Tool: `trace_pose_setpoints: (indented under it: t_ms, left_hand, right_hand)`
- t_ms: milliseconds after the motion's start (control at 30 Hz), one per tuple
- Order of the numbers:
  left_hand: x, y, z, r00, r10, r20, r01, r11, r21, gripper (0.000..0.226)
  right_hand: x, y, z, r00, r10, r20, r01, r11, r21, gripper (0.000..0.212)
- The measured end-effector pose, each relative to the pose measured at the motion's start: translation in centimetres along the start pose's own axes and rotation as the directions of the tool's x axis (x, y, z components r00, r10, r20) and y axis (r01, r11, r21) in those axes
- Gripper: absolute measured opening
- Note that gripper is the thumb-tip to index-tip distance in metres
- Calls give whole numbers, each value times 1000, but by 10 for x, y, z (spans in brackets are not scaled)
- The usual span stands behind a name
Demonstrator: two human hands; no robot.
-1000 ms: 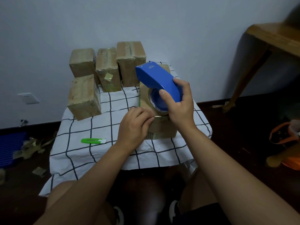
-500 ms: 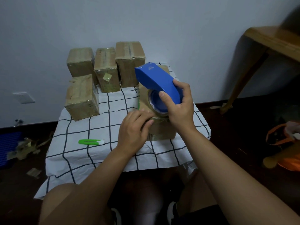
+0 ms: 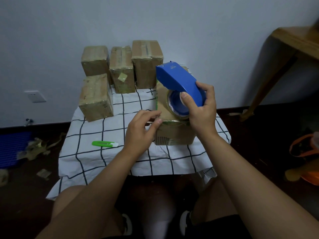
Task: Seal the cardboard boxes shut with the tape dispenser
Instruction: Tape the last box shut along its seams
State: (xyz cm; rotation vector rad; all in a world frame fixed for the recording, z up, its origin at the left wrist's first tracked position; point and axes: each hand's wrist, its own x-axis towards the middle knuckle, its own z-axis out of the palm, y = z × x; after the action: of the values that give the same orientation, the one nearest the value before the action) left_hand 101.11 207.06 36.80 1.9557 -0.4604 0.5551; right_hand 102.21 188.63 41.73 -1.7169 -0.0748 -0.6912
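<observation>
Now, right hand (image 3: pixel 201 107) gripping tape dispenser (image 3: pixel 179 81) atop cardboard box (image 3: pixel 174 133), left hand (image 3: pixel 142 131) loosely curled, empty, beside it.

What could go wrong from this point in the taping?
1. The left hand hovers at the near edge of the box with fingers loose; if the tape end is not pressed down, it may lift as the right hand pulls the tape dispenser.
2. The box looks unbraced and may slide on the checked cloth.
</observation>
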Motion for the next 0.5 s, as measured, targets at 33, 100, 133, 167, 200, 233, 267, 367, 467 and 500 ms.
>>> trace_pose_setpoints:
  t_ms: [33,100,133,167,200,233,267,367,467,500]
  left_hand:
    - [1,-1,-1,1000,13,13,-13,1000,13,16]
    - [2,-4,-1,998,53,36,-55,996,64,12]
    - [3,-5,-1,996,78,45,-82,993,89,13]
    - [4,-7,-1,994,100,51,-105,989,104,13]
    - [4,-7,-2,992,110,55,-115,988,105,14]
    - [4,-8,-3,992,109,59,-115,989,97,14]
    - [4,-9,-3,992,106,64,-111,990,90,15]
    - [1,-10,-1,991,114,66,-121,987,108,19]
    - [0,-10,2,991,118,61,-124,988,97,14]
    - [0,-10,1,993,95,68,-100,993,66,14]
  right_hand:
    - [0,0,0,1000,-2,-2,2,1000,-2,36]
    - [-1,0,0,1000,0,-2,0,1000,-6,36]
    - [0,1,1,1000,2,-1,-2,1000,-5,36]
    - [0,1,1,1000,6,0,-6,1000,-3,36]
    - [0,0,1,1000,7,-1,-7,1000,-1,36]
    - [0,0,1,1000,5,-5,-5,1000,3,36]
    - [0,0,1,1000,4,-8,-4,1000,6,36]
    - [-2,-1,1,1000,3,-7,-3,1000,2,36]
    - [-2,-3,1,1000,10,-6,-10,1000,-1,36]
    - [-2,-4,1,1000,10,-4,-10,1000,-1,35]
